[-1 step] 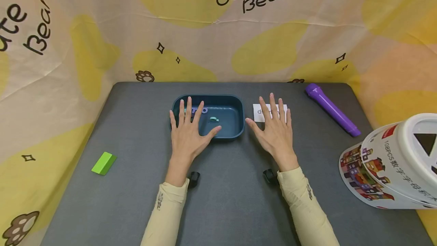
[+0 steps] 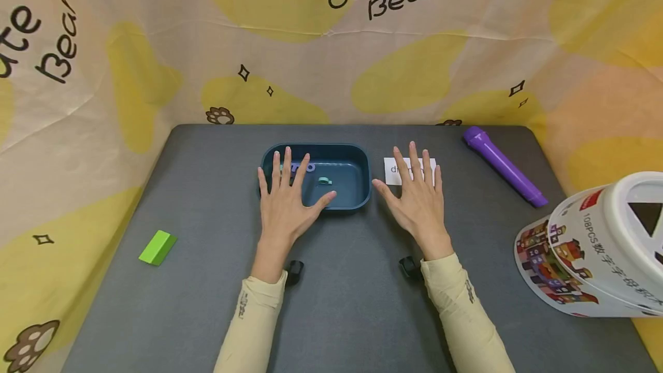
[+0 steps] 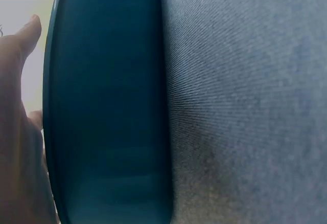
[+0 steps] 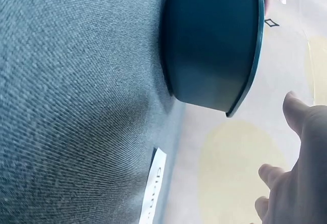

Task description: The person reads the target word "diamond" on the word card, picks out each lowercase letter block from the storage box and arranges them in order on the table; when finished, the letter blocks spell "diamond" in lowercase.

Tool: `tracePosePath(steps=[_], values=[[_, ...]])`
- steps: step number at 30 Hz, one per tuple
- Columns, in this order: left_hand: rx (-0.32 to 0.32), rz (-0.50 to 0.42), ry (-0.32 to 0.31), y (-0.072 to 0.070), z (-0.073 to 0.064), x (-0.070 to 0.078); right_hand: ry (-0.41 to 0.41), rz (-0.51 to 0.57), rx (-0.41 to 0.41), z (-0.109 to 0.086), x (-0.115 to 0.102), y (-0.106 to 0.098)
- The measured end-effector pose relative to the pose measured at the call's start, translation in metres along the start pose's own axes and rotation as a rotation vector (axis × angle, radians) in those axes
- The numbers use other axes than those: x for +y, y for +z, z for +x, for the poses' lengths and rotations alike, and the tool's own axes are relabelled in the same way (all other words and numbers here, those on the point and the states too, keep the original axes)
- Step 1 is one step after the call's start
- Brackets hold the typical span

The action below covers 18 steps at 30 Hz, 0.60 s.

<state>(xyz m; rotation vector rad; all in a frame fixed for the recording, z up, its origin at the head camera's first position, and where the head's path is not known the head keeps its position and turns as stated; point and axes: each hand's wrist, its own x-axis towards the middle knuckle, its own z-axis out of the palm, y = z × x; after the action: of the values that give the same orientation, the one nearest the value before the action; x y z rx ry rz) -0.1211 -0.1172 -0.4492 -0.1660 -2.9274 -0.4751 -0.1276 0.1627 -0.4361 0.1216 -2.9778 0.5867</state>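
Observation:
My left hand (image 2: 285, 209) is spread with straight fingers over the left part of a dark blue tray (image 2: 344, 183), holding nothing. Inside the tray lie a small teal piece (image 2: 324, 181) and, partly behind my fingers, a purple piece (image 2: 310, 167). To the right of the tray, my right hand (image 2: 418, 206) is spread too, its fingers over a white card (image 2: 391, 178) with print that they partly cover. In the left wrist view the tray's side wall (image 3: 107, 96) stands beside the hand. The right wrist view shows the right hand (image 4: 306, 168) raised above the table and apart from the tray.
A green block (image 2: 157, 247) lies at the table's left. At the back right rests a purple microphone-shaped stick (image 2: 505, 167). A large white bucket (image 2: 595, 246) with printed pictures stands at the right edge. Patterned cloth (image 2: 331, 85) hangs behind the grey table (image 2: 352, 298).

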Motion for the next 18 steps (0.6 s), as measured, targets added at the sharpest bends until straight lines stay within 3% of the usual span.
tracePosePath(steps=[8,13,18], values=[[0.012,-0.011,-0.010,0.001,0.000,-0.003,0.000,0.006,-0.022,0.002,-0.004,0.002],[0.066,-0.045,-0.028,-0.002,0.001,-0.009,-0.021,0.017,-0.038,0.004,-0.013,0.003],[0.097,-0.130,-0.076,-0.009,0.000,-0.021,-0.124,0.041,-0.011,0.008,-0.026,0.008]])
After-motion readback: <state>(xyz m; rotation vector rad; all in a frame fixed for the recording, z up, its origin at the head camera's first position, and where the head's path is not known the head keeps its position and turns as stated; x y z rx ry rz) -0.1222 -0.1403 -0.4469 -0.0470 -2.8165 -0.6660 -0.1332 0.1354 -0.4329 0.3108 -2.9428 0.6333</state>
